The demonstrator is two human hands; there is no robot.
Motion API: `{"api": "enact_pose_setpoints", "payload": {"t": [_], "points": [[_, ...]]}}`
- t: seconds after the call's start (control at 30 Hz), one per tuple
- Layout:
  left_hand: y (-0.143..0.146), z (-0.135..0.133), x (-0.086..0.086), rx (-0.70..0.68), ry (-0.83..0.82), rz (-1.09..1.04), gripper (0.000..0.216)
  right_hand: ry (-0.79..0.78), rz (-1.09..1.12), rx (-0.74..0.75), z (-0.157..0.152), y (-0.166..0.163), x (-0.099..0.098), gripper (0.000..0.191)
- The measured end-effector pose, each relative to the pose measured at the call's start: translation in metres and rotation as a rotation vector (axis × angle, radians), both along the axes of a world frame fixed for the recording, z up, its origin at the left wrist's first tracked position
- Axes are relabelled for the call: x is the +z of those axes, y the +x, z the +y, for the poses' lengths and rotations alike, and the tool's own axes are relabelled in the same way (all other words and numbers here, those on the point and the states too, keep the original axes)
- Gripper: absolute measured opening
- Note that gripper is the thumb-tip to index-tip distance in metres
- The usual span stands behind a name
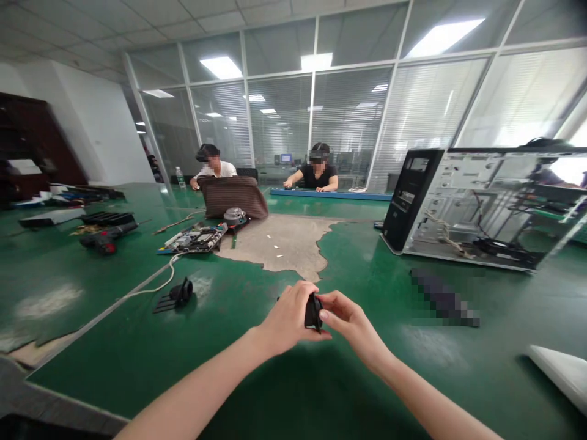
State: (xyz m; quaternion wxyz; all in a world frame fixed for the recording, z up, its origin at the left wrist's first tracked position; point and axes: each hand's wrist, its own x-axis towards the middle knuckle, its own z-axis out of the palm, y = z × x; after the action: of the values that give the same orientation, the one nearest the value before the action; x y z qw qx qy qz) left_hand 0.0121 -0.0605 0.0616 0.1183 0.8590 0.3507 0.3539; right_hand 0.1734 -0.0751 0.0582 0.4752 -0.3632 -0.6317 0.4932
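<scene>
Just above the green table, a small black plastic part [313, 313] is held between my two hands; its exact kind I cannot make out. My left hand [285, 319] is closed around its left side, the fingers over the top and the thumb side below. From the right, my right hand [347, 313] pinches its edge between thumb and fingertips. The hands hide much of the part. Further left on the table lies another black plastic part [177, 294], with a round section and flat slats.
An opened computer case [468, 208] stands at the right. A circuit board [195, 237], a cooling fan [236, 219], a brown bag [233, 197] and a power drill [107, 238] lie to the left. A blurred dark object [443, 296] is at right. Two people sit across the table.
</scene>
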Motion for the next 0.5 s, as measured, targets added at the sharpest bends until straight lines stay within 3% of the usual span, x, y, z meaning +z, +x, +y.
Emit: {"api": "enact_pose_setpoints", "payload": {"t": [0.13, 0.27, 0.37, 0.5], "points": [[0.014, 0.008, -0.009, 0.071, -0.193, -0.163, 0.067, -0.03, -0.045, 0.002, 0.014, 0.009, -0.005, 0.023], [0.024, 0.026, -0.017, 0.032, -0.323, -0.131, 0.066, -0.036, -0.094, -0.05, 0.027, 0.018, -0.012, 0.03], [0.023, 0.037, -0.025, -0.005, -0.342, -0.116, 0.055, -0.024, -0.116, -0.071, 0.032, 0.016, -0.019, 0.029], [0.017, 0.046, -0.038, 0.051, -0.283, -0.115, 0.053, -0.033, -0.034, -0.061, 0.04, 0.006, -0.026, 0.029]]}}
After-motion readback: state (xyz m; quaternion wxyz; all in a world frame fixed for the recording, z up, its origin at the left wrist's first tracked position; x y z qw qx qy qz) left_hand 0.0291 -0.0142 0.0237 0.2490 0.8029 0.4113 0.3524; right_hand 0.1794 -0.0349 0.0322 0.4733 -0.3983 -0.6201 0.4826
